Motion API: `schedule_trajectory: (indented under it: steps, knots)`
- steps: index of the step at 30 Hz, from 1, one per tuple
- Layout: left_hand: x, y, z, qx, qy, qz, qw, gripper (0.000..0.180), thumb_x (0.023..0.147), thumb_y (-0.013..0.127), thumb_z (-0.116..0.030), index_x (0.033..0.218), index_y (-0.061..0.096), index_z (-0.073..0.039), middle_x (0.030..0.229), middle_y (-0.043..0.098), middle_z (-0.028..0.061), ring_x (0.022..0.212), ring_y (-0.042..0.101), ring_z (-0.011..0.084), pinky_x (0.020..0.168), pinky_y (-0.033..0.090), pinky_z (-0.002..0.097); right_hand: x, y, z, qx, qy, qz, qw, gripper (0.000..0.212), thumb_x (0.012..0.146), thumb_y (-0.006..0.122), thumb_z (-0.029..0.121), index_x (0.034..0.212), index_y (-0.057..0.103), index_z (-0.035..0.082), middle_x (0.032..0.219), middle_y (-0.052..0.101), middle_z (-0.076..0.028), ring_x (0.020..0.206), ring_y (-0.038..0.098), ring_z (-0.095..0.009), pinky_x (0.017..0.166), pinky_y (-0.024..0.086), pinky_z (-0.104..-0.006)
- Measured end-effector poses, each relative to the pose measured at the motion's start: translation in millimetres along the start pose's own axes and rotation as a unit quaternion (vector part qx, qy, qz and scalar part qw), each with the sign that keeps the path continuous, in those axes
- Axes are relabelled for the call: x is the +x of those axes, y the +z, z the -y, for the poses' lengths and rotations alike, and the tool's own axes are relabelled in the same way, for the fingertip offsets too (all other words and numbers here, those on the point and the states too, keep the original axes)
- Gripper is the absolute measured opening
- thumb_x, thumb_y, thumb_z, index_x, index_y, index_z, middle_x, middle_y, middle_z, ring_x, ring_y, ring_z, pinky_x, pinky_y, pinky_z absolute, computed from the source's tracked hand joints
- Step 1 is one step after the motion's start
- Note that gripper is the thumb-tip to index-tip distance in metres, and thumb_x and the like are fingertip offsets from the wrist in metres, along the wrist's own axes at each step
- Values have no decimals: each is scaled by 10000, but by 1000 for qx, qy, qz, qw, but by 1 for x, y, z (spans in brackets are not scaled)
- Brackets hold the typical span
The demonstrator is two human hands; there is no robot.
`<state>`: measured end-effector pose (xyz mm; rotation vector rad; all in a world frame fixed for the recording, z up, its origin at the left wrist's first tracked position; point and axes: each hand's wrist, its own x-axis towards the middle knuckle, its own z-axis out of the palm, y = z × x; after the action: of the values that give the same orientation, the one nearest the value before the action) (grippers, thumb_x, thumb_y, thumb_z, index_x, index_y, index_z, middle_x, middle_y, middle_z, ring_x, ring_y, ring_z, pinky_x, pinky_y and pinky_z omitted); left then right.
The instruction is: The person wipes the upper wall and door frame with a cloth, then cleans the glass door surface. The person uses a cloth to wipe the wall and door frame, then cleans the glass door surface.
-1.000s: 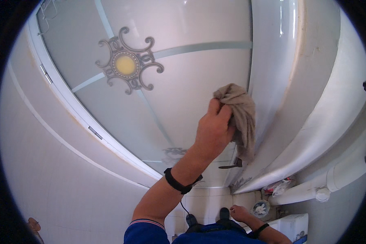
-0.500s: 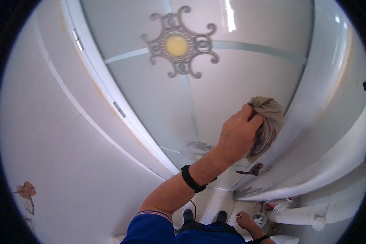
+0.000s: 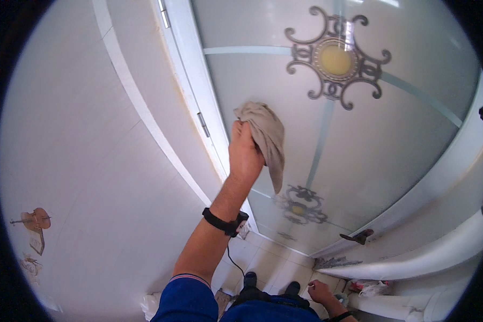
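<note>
Left hand (image 3: 245, 153) raised, fist clenched around a beige cloth (image 3: 265, 140). The cloth is bunched at the top of the fist and pressed against the frosted glass door (image 3: 392, 145); a loose tail hangs down just to the right of the knuckles. The white door frame (image 3: 190, 70) with its small metal hinge (image 3: 203, 124) sits just left of the grip, touching or nearly so (can't tell which). An ornate round emblem with a yellow centre (image 3: 336, 59) is on the glass up and to the right of the fist, well apart from it. A second, smaller emblem (image 3: 299, 206) is on the glass below the cloth's tail. Black wristband (image 3: 224, 221) on the left forearm below the grip, with a thin cable trailing down from it.

Right hand (image 3: 321, 291) hangs low, far below the grip near the tiled floor (image 3: 263, 260), fingers loosely curled; cannot tell if it holds anything. A dark door handle (image 3: 358, 236) is far down-right of the fist. A white tiled wall (image 3: 91, 161) fills the left side and carries a violin decal (image 3: 33, 220).
</note>
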<state>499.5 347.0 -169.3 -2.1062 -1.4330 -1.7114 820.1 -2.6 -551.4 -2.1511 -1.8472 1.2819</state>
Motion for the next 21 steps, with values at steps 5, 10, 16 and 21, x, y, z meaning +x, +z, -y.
schedule_trajectory:
  steps: [5,10,16,21]
  knots:
    - [20,-28,63,84,-74,-40,993,447,881,758,-15,1273,544,-48,1190,564,227,1062,650,496,897,577,539,9,4,23,-6,-16,27,999,371,1007,580,300,1263,697,58,1194,750,-262,1127,711,-464,1023,561,-536]
    - [16,-26,85,97,-39,-47,993,402,878,763,-14,1224,561,-31,1159,593,205,1074,653,474,916,561,509,13,6,37,-11,-51,12,999,354,997,591,294,1231,715,58,1177,751,-262,1108,712,-465,1007,562,-541]
    - [20,-18,91,-68,-31,-160,984,349,897,776,-42,1208,619,-35,1189,669,157,1096,682,353,954,548,437,10,17,32,18,-24,-15,999,318,987,621,290,1187,739,73,1110,773,-233,1059,733,-435,970,577,-528]
    - [20,-4,83,-123,-66,-128,982,348,917,757,-51,1232,616,-7,1227,659,156,1135,660,312,986,528,419,10,32,15,24,13,-3,1000,329,982,626,308,1195,734,81,1108,777,-224,1066,737,-427,980,578,-521]
